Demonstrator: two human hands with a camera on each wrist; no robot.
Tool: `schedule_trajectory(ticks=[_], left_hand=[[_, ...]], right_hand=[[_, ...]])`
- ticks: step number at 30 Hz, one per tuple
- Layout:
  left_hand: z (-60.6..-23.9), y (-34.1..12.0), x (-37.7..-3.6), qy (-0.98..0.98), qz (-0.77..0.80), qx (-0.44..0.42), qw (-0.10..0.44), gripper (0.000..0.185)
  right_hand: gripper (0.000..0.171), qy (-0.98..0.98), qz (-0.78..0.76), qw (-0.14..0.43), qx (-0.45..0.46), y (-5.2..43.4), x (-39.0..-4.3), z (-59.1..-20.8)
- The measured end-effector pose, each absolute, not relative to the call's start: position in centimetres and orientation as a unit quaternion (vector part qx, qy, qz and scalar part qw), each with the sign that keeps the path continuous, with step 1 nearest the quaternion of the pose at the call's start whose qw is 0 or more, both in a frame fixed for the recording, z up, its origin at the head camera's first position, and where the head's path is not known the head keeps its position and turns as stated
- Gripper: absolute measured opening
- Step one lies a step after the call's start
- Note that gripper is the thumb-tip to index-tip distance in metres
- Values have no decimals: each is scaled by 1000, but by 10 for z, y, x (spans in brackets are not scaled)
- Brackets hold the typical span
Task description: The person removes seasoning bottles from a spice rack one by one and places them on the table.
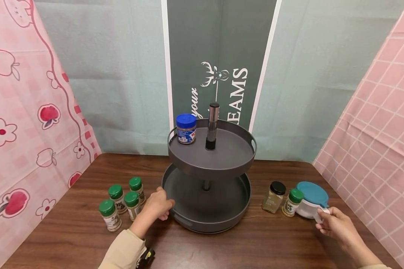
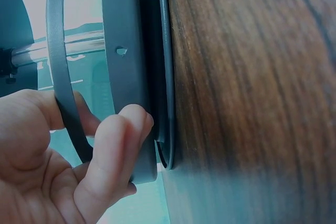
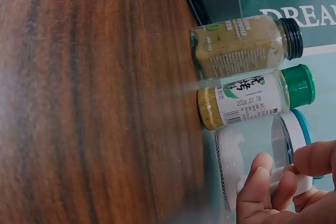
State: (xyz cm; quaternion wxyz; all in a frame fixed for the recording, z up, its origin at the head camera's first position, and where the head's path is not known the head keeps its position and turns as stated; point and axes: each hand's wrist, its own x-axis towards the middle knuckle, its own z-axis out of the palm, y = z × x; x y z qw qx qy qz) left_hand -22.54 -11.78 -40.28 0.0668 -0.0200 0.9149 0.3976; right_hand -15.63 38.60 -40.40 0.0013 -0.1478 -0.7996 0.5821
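At the desk's [image 1: 74, 231] middle we see the two-tier tray [image 1: 222, 220]; our left hand [image 1: 159, 204] pinches its lower rim, a grip the left wrist view shows thumb inside. By the right edge, our right hand [image 1: 334, 224] holds the white container's [image 1: 306, 209] handle.

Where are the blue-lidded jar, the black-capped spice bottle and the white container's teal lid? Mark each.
blue-lidded jar [image 1: 186, 129], head view, on its label.
black-capped spice bottle [image 1: 273, 198], head view, on its glass body.
teal lid [image 1: 312, 193], head view, on its top.
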Motion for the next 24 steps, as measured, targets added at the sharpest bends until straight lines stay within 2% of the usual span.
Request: schedule_trajectory(ticks=[20,24], left_hand=[[-400,-118,-223,916,396,-14,60,54],[-401,-117,-224,915,397,-13,63,57]], right_hand=[[22,-822,546,-20,-158,392,-153,-409],[21,-829,536,-24,-159,394,-153,-408]])
